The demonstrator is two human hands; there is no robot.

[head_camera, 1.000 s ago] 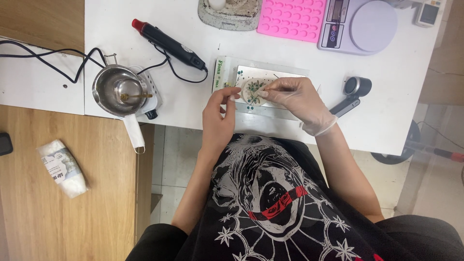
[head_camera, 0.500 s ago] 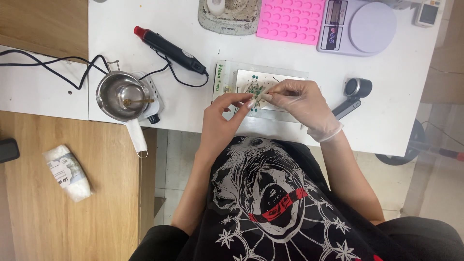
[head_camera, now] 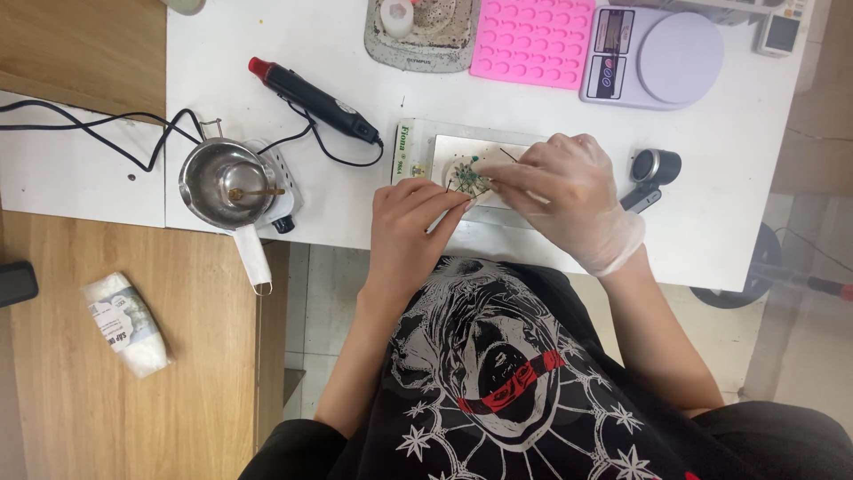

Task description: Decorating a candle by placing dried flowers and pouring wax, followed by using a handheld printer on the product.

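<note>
My bare left hand (head_camera: 410, 222) pinches the edge of a small round pale disc with green sprigs on it (head_camera: 465, 177), held over a flat metal plate (head_camera: 480, 151) on the white table (head_camera: 355, 204). My right hand (head_camera: 569, 196) wears a thin clear glove and grips a thin stick-like tool (head_camera: 508, 158) whose tip touches the disc. Both hands meet at the disc near the table's front edge.
A small steel pot (head_camera: 224, 182) sits on a little stove at the left, with a black and red corded tool (head_camera: 311, 98) behind it. A pink mould (head_camera: 533, 40), a kitchen scale (head_camera: 653, 58), a grey tray (head_camera: 426, 36), and a black cylinder (head_camera: 656, 167) lie around. A white packet (head_camera: 124, 322) lies on the wooden surface.
The camera view has shifted slightly. My hands stay on the disc, with the fingers of both hands adjusting a little over the plate.
</note>
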